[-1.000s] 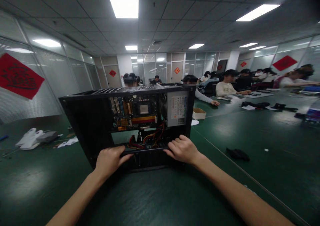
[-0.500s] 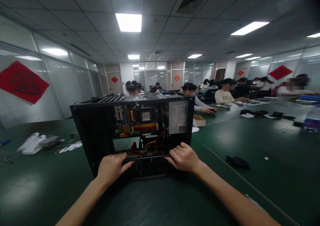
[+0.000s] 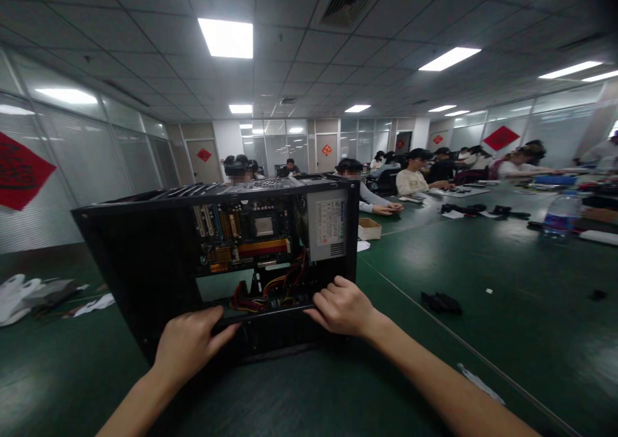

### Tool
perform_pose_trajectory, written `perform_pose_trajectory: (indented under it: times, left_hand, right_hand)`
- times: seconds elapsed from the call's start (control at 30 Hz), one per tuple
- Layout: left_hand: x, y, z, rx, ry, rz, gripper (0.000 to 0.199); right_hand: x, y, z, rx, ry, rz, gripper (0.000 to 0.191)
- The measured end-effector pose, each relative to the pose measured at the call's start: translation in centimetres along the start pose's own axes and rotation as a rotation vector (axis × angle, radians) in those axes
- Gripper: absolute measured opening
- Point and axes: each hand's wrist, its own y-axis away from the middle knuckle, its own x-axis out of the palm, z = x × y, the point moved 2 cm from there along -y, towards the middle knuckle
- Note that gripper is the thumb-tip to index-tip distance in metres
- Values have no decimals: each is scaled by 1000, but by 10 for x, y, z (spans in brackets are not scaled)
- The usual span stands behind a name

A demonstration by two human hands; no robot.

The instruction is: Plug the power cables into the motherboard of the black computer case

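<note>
A black computer case (image 3: 130,269) stands in front of me on the green table (image 3: 415,372), its open side facing me. Inside it show a motherboard (image 3: 226,251), a silver power supply (image 3: 327,226) and a bundle of red, yellow and black cables (image 3: 248,297). My left hand (image 3: 188,340) grips the black crossbar (image 3: 275,313) along the opening's lower part, thumb laid along it. On the right end of that same bar, my right hand (image 3: 342,306) is closed, fingers curled over. Fingertips of both hands are partly hidden behind the bar.
White plastic bags (image 3: 19,298) lie to the left of the case. A small cardboard box (image 3: 369,228), a black bundle (image 3: 441,302) and a water bottle (image 3: 561,215) are on the right. A person's hands (image 3: 387,209) rest on the table beyond the case; several people sit further back.
The computer case has turned, its left side swinging nearer to me and to the left. Both hands stay on the crossbar, and my view has shifted to the right.
</note>
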Motion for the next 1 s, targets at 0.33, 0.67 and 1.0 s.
perform_pose_trajectory:
  times: [0.33,0.67,1.0]
  left_hand:
    - [-37,-18,-1,34,215,338,58]
    - [-88,-78,1,15,376,357,43]
    - [-68,-63,9,-36,325,480,61]
  right_hand:
    - [-24,-51,17,208,-128,401,46]
    - [31,-148,46,257,-556,754,46]
    - [43,-136,44,359,-846,665,38]
